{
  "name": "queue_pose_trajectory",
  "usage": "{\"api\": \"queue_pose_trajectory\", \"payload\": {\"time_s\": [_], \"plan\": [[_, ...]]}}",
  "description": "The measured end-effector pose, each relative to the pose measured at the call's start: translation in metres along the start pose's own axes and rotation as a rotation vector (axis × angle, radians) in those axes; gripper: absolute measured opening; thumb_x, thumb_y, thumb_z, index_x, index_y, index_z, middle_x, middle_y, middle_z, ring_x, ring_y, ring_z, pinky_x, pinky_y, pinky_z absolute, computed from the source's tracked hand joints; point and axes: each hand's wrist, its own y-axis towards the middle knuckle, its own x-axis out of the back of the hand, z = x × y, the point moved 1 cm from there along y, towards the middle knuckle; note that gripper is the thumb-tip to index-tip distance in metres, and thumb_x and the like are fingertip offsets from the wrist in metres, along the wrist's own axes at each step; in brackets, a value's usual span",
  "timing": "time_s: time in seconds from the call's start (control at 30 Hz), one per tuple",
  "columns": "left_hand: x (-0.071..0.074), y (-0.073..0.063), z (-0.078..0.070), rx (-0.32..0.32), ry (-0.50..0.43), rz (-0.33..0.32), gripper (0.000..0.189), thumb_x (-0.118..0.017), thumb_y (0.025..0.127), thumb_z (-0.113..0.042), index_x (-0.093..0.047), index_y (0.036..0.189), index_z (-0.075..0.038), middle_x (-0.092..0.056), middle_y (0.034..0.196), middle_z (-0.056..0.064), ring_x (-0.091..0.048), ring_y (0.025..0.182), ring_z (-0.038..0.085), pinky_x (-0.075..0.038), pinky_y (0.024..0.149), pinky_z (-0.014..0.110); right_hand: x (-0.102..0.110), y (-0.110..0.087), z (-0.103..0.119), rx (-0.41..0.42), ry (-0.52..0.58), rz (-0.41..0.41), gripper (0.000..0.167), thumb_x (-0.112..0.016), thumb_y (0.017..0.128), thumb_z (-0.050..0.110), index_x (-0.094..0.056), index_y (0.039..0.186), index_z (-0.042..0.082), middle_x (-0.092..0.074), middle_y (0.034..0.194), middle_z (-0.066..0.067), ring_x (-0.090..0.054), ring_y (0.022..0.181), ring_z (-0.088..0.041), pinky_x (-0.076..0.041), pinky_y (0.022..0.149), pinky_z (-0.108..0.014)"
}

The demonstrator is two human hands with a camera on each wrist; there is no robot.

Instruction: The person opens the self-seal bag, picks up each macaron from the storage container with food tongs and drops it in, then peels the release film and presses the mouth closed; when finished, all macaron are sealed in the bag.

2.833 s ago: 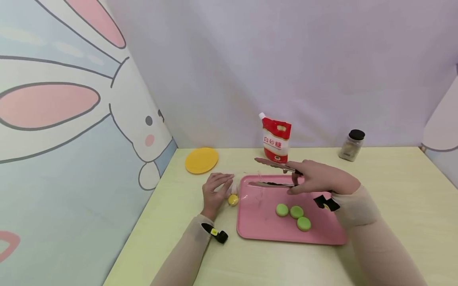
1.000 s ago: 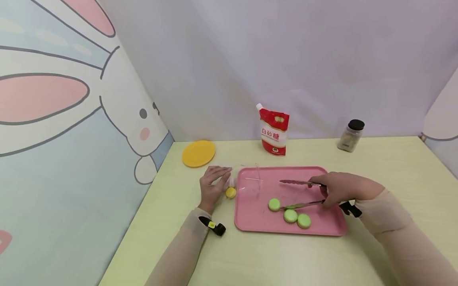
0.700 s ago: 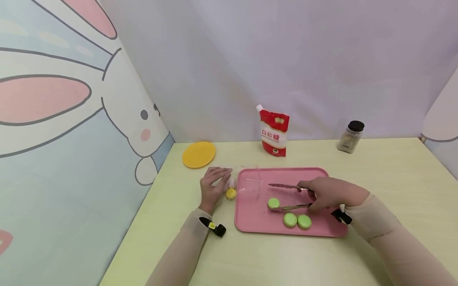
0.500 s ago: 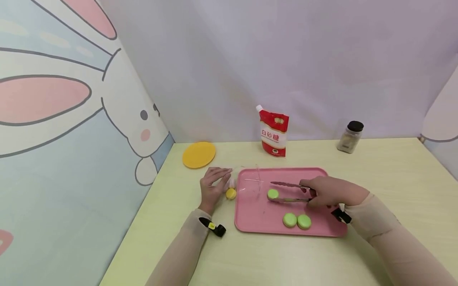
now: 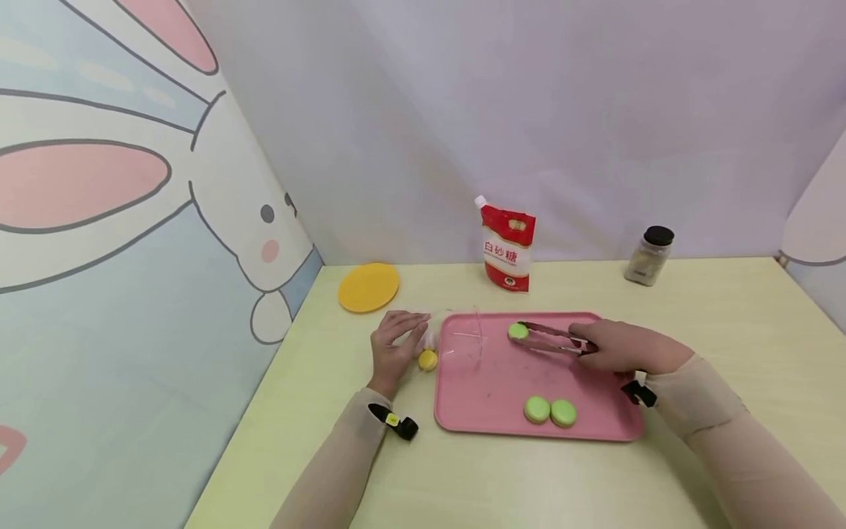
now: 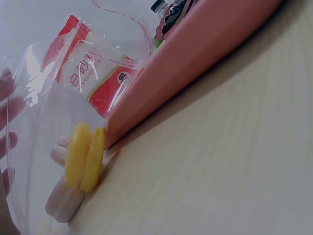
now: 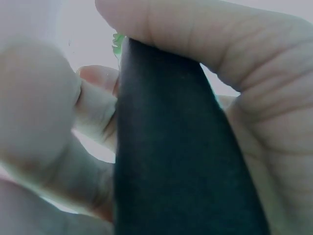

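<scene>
My left hand (image 5: 394,349) pinches the edge of a clear plastic bag (image 6: 36,117) beside the tray's left edge. Inside the bag, a yellow macaron (image 6: 76,156) stands on edge near a pale one (image 6: 63,200). My right hand (image 5: 617,347) grips metal tongs (image 5: 548,347); their dark handle (image 7: 171,137) fills most of the right wrist view. Between the tongs' tips is a green macaron (image 5: 518,331), near the back of the pink tray (image 5: 489,375). Two more green macarons, one left (image 5: 537,410) and one right (image 5: 563,413), lie side by side near the tray's front.
A red and white sugar pouch (image 5: 507,250) stands behind the tray. At the back left lies a yellow plate (image 5: 369,287), and a black-lidded jar (image 5: 650,256) stands at the back right. The bag's mouth overlaps the tray's left edge in the head view.
My right hand has lowered the tongs into the tray and drawn together their tips around one green macaron, which has moved from the front group toward the back. The left hand keeps its place.
</scene>
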Motion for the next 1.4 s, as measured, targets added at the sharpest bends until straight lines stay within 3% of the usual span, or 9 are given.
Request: {"api": "queue_pose_trajectory", "payload": {"time_s": [0.37,0.57,0.9,1.03,1.4], "plan": [[0.002,-0.001,0.0,0.023,-0.001,0.007,0.019,-0.078,0.084,0.003,-0.079,0.102,-0.002,-0.077,0.099,0.011,-0.065,0.093,0.029,-0.051,0.087,0.032,0.0,-0.001,-0.001,0.013,-0.023,0.0,0.015,-0.064,0.093,0.014,-0.05,0.089,0.016,-0.05,0.07,0.002,-0.048,0.052,-0.01,-0.043,0.047,-0.028],[0.001,0.001,-0.001,0.022,0.009,0.008,0.019,-0.078,0.083,0.007,-0.079,0.101,0.0,-0.077,0.098,0.012,-0.064,0.092,0.03,-0.05,0.086,0.031,0.0,0.0,-0.004,-0.006,-0.018,0.003,0.016,-0.065,0.094,0.015,-0.05,0.089,0.017,-0.051,0.071,0.001,-0.048,0.047,-0.011,-0.042,0.043,-0.029],[0.003,0.012,-0.029,0.021,-0.004,0.006,0.017,-0.076,0.08,0.013,-0.076,0.096,0.008,-0.075,0.093,0.02,-0.064,0.088,0.035,-0.05,0.085,0.032,0.005,-0.005,0.003,-0.014,0.002,0.0,0.019,-0.068,0.094,0.018,-0.049,0.09,0.017,-0.053,0.072,0.0,-0.049,0.042,-0.011,-0.044,0.04,-0.029],[0.004,0.014,-0.032,0.017,0.006,0.004,0.018,-0.076,0.08,0.013,-0.077,0.096,0.007,-0.075,0.093,0.019,-0.064,0.089,0.033,-0.05,0.086,0.032,0.008,-0.007,0.008,-0.009,0.026,0.003,0.019,-0.069,0.095,0.02,-0.05,0.092,0.016,-0.055,0.075,0.001,-0.049,0.042,-0.011,-0.045,0.039,-0.03],[0.005,0.012,-0.032,0.023,-0.013,0.006,0.017,-0.076,0.081,0.012,-0.077,0.098,0.007,-0.075,0.094,0.019,-0.064,0.09,0.033,-0.05,0.086,0.032,0.009,-0.005,0.025,0.106,0.05,0.005,0.019,-0.069,0.096,0.023,-0.052,0.098,0.017,-0.055,0.077,0.002,-0.049,0.043,-0.008,-0.047,0.044,-0.029]]}}
